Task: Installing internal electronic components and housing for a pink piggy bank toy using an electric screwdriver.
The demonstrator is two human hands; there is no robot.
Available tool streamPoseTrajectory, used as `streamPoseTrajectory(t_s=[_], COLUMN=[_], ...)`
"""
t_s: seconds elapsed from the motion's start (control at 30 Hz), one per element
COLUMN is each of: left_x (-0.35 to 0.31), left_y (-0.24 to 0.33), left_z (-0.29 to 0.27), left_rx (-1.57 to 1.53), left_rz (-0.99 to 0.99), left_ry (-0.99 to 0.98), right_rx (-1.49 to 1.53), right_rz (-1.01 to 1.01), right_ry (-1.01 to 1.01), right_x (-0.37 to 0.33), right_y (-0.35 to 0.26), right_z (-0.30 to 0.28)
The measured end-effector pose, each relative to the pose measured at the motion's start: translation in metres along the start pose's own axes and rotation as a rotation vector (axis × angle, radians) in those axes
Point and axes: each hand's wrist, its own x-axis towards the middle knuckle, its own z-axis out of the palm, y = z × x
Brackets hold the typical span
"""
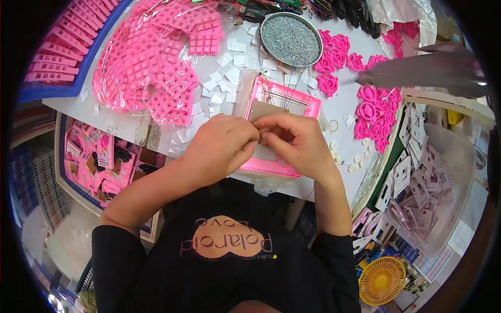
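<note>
On the worktable in front of me lies a pink rectangular plastic casing [312, 108]. A brown board [261, 110] sits inside it, and several thin wires [271, 89] run up from it toward the far side. My left hand [222, 148] and my right hand [301, 142] meet above the casing's middle, fingertips nearly touching. Both are closed in a pinch. Whatever lies between their fingers is hidden or too small to make out. Part of the casing is covered by the hands.
Beyond the casing stands a round dish of small metal screws [290, 39]. Pink keypads in a clear bag [141, 68] lie left, white paper squares [224, 78] beside them. Pink ring-shaped parts [371, 109] spread right, under a dark blurred tool [422, 70]. A clear bin [459, 203] holds white parts.
</note>
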Motion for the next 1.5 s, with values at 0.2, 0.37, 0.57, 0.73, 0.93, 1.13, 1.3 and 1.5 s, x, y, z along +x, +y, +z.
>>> streamPoseTrajectory(t_s=[0.2, 0.37, 0.57, 0.73, 0.93, 1.13, 1.3, 1.5], left_x=[0.004, 0.007, 0.006, 0.007, 0.002, 0.002, 0.004, 0.003], left_y=[0.013, 0.011, 0.012, 0.019, 0.017, 0.02, 0.02, 0.017], left_z=[-0.006, -0.009, -0.012, -0.013, -0.009, -0.001, 0.004, 0.011], left_rx=[-0.615, -0.691, -0.522, -0.454, -0.417, -0.256, -0.141, -0.182], left_rz=[-0.519, -0.64, -0.647, -0.616, -0.568, -0.425, -0.428, -0.409], left_ry=[-0.027, -0.145, -0.202, -0.172, -0.113, -0.037, -0.058, 0.011], right_rx=[0.116, 0.184, 0.155, 0.157, 0.167, 0.178, 0.12, 0.155], right_rz=[0.041, 0.04, 0.034, 0.034, 0.045, 0.017, 0.04, 0.03], right_ry=[0.104, 0.131, 0.135, 0.149, 0.154, 0.16, 0.158, 0.195], right_x=[-0.007, -0.008, -0.007, -0.007, -0.007, -0.007, -0.008, -0.009], right_y=[0.006, 0.01, 0.015, 0.015, 0.013, 0.014, 0.01, 0.01], right_z=[-0.001, 0.003, 0.007, 0.008, 0.011, 0.013, 0.014, 0.017])
